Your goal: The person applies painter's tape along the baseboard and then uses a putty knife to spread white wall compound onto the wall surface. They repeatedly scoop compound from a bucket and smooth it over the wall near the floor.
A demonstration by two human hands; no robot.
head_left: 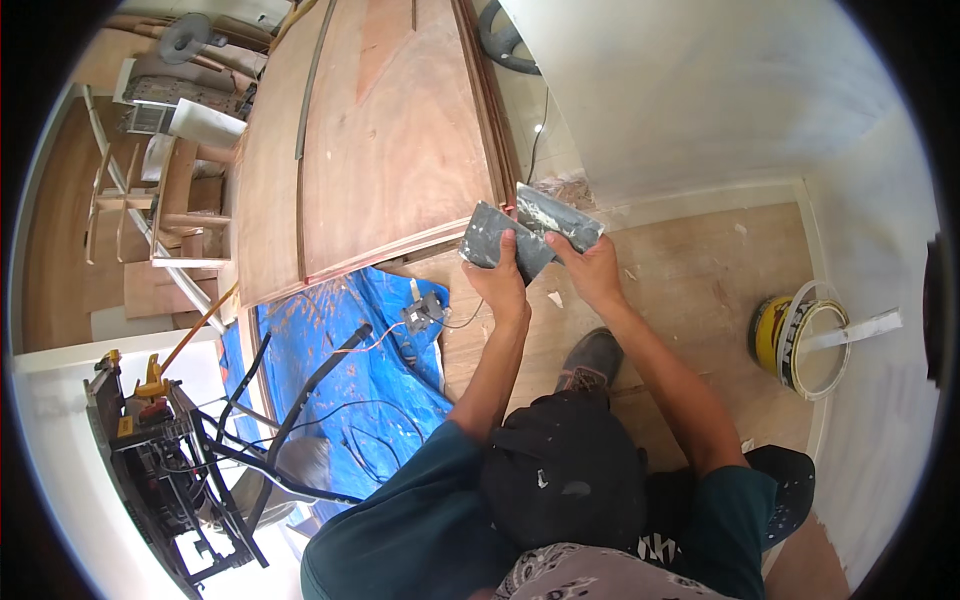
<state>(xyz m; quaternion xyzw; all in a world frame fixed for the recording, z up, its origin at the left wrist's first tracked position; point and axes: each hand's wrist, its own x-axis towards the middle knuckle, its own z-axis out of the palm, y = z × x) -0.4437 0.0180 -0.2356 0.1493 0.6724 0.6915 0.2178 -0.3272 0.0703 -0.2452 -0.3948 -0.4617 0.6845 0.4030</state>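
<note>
My left hand (503, 287) grips a flat grey rectangular putty spreader (488, 236) flecked with white putty, its thumb lying across the face. A second grey putty spreader (563, 214) is in my right hand (592, 274), pinched near its lower edge, with a thicker white smear on it. The two blades are held close together in front of me, at slightly different angles. Their neighbouring edges meet or overlap; which of the two, I cannot tell. Both hands are above the floor, just off the near corner of the plywood stack.
A large plywood stack (400, 150) stands ahead-left, beside a blue tarp (330, 400) with cables and a small grey electrical box (422, 313). A saw on a folding stand (160, 470) is at lower left. A yellow-and-black bucket (768, 340) stands by the right wall (880, 260).
</note>
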